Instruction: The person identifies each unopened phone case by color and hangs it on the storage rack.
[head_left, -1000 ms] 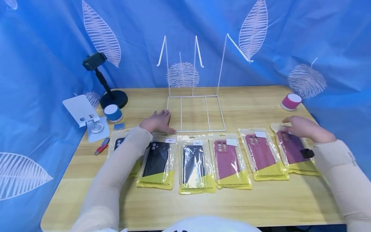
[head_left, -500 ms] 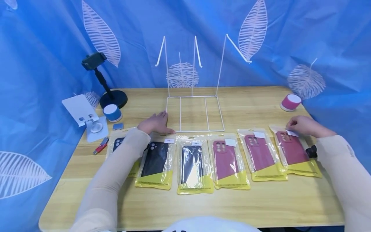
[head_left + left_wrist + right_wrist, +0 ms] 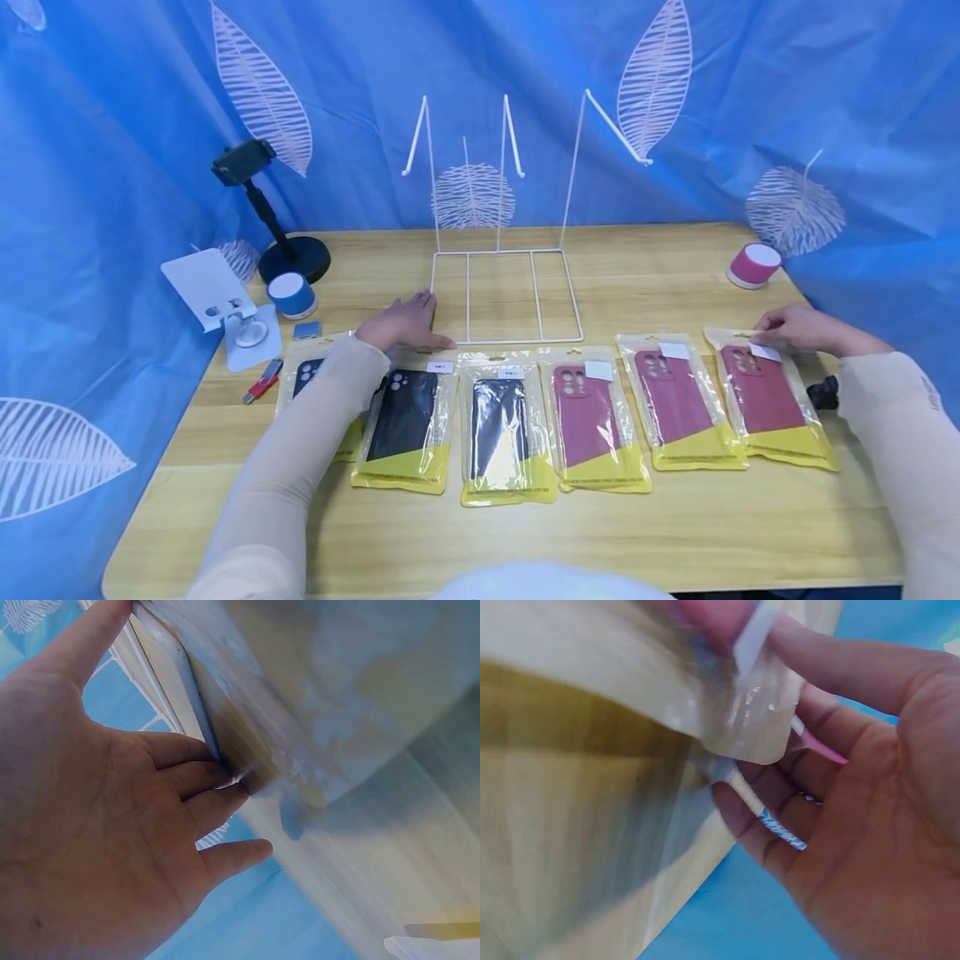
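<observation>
Held by a pinched top corner, the clear-and-yellow plastic packet with a dark red phone case might pivot or slip from the right hand, its film looking slick, and bump the flat pink-case packet beside it. It lies right of the white wire rack, long axis front to back, camera-cutout end far, slanting rackward. The left hand, fingers relaxed, rests by the rack's near left corner.

Head view is bright, glare whitening the third packet from the table's left edge; wrist views are dimmer, nearby packaging blurred, soft shadows on the tabletop.
</observation>
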Demonstrator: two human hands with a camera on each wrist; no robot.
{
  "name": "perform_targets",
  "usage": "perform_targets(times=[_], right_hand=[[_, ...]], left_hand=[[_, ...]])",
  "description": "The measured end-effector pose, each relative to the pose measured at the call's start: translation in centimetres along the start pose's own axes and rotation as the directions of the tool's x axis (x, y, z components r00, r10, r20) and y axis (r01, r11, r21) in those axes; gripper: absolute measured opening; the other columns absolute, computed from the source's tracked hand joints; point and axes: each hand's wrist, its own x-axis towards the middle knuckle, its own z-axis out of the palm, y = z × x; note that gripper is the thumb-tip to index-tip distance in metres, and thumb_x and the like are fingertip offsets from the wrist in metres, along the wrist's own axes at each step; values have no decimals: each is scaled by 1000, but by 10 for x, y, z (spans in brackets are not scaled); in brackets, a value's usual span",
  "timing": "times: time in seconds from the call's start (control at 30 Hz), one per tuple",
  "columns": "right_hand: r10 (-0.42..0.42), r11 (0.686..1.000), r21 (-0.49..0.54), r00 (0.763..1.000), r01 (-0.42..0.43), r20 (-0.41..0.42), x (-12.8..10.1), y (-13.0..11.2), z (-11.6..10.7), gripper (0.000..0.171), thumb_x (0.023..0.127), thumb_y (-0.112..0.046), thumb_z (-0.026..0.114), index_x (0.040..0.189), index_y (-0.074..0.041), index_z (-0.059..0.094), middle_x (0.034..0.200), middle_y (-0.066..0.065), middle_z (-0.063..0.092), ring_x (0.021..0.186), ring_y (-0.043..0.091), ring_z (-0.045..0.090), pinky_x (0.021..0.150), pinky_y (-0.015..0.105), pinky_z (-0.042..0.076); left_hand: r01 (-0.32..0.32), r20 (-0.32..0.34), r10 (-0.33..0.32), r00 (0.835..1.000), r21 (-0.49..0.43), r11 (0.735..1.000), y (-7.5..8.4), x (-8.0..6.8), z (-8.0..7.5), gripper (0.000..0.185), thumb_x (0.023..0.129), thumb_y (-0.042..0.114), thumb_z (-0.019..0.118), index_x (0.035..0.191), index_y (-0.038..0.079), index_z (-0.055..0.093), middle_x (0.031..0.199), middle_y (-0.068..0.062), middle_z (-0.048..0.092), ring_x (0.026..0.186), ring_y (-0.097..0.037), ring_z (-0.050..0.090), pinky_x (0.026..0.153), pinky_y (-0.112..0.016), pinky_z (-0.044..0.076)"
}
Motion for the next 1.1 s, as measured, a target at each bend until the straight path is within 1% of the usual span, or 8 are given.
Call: perform_targets(times=[0.2, 0.33, 0.43, 0.63, 0.77, 0.9, 1.0, 1.1], right_hand=[[-44, 998, 36, 987, 50, -154, -15, -18, -13, 30, 103, -26, 53, 111, 0, 65, 99, 12, 69, 86, 19, 59, 72, 37, 48], [-50, 986, 130, 939, 99, -340, -40, -51, -31, 32, 103, -33, 53, 115, -5, 62, 100, -7, 68, 91, 5, 57, 73, 37, 47], [-102, 968, 152, 864, 201, -493, -63, -86, -43, 23, 102, -28, 57, 108, -7, 65, 90, -23, 61, 80, -7, 50, 66, 20, 39], [-404, 890, -125, 630, 439, -663, -87, -165, -67, 9, 97, -7, 61, 92, -4, 68, 87, -31, 55, 77, -7, 47, 66, 12, 33], [-468, 831, -173, 497, 528, -730, -77, -214, -78, 8, 95, -3, 63, 95, 3, 67, 88, -33, 53, 74, -6, 45, 67, 12, 33], [-433, 806, -135, 418, 577, -798, -58, -254, -81, 16, 98, -6, 61, 101, 8, 66, 87, -30, 53, 72, -5, 44, 68, 14, 35], [-408, 800, -119, 388, 588, -827, -46, -275, -80, 20, 99, -9, 59, 104, 10, 65, 91, -28, 54, 75, -7, 47, 72, 13, 37], [-398, 806, -121, 379, 580, -836, -37, -288, -79, 24, 101, -14, 58, 105, 8, 64, 94, -20, 58, 79, -9, 48, 74, 13, 38]], left_hand=[[3, -10, -3, 1000, -2, 1000, -3, 0, 0, 109, 91, 64, 57, 157, -2, 1, 166, -20, -3, 155, -32, 1, 125, -55, 3], [8, -7, -8, 1000, -7, 1000, -3, -1, 2, 109, 92, 63, 57, 157, -2, 0, 166, -20, -3, 155, -32, 0, 125, -54, 4], [4, -9, -5, 1000, -8, 1000, -3, -3, 2, 108, 92, 63, 58, 157, -2, 1, 166, -20, -3, 155, -32, 1, 125, -54, 3], [4, -16, -4, 1000, -14, 1000, -3, -4, 5, 108, 92, 62, 58, 157, -2, 1, 166, -20, -2, 155, -32, 1, 125, -56, 2], [7, -22, -7, 1000, -21, 1000, -4, -5, 6, 108, 92, 62, 58, 157, -3, 1, 166, -20, -3, 155, -32, 0, 125, -55, 1], [6, -23, -6, 1000, -18, 1000, -4, -5, 7, 109, 92, 63, 58, 157, -3, 1, 166, -20, -3, 155, -33, 0, 125, -55, 1], [-5, -23, 4, 1000, -14, 1000, -3, -5, 6, 108, 92, 63, 57, 157, -2, 0, 166, -20, -4, 155, -33, 0, 125, -56, 2], [-18, -22, 18, 1000, -9, 1000, -2, -4, 4, 109, 92, 63, 57, 157, -3, 0, 166, -21, -4, 155, -34, 0, 125, -56, 2]])
